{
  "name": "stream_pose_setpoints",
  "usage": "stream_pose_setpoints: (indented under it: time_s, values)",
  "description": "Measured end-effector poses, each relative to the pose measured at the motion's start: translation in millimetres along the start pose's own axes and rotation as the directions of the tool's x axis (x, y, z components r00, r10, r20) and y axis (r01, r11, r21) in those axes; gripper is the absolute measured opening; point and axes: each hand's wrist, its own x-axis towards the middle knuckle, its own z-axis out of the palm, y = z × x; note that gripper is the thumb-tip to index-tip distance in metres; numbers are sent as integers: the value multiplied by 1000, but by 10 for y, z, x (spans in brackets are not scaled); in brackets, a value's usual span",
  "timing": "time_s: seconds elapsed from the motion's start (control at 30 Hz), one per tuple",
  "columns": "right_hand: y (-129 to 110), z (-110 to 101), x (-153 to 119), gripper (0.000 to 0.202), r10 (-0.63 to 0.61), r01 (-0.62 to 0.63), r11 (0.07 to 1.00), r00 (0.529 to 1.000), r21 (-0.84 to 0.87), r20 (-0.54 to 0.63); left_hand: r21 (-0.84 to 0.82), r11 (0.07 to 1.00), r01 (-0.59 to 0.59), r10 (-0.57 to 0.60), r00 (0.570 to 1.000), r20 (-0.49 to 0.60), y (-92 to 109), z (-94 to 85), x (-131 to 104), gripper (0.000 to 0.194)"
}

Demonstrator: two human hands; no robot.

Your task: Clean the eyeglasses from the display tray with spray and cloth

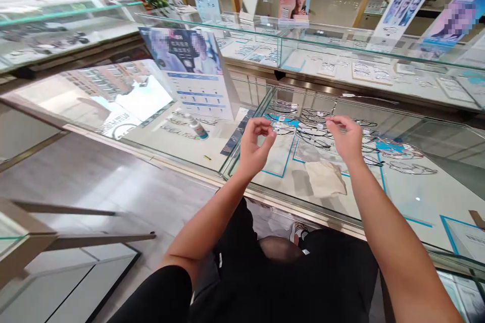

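My left hand (258, 146) is raised over the glass display case (261, 193), its fingers curled toward the thumb in a loose pinch. Across from it, my right hand (345, 137) has its thumb and fingers pressed together. Anything thin between the fingertips blends with the several rows of eyeglasses (316, 139) behind, so I cannot make out what either hand holds. A crumpled beige cloth (326, 179) lies just below and between my hands.
On the left counter stand a small white bottle (199, 130) and a folded card display (200, 92), beside a small yellowish item (207, 158). Further glass cases (280, 53) run along the back. A stool-like frame (94, 239) is at lower left.
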Motion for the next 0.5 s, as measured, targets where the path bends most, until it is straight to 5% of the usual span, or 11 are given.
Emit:
stream_pose_setpoints:
  time_s: [0.13,0.3,0.43,0.5]
  values:
    - [37,-8,-12,18,-11,10,999,1000,-45,-18,67,997,35,-18,972,-236,-41,-774,-285,32]
    - [79,-15,0,21,1,-5,997,999,-82,-43,266,963,41,87,889,-450,-268,-1665,-195,31]
    - [101,-10,-7,23,21,-25,997,998,-77,-59,364,912,192,11,872,-489,-431,-2075,-5,26]
    - [110,0,-17,24,43,-47,996,997,-75,-62,392,872,293,-91,884,-459,-511,-2159,59,39]
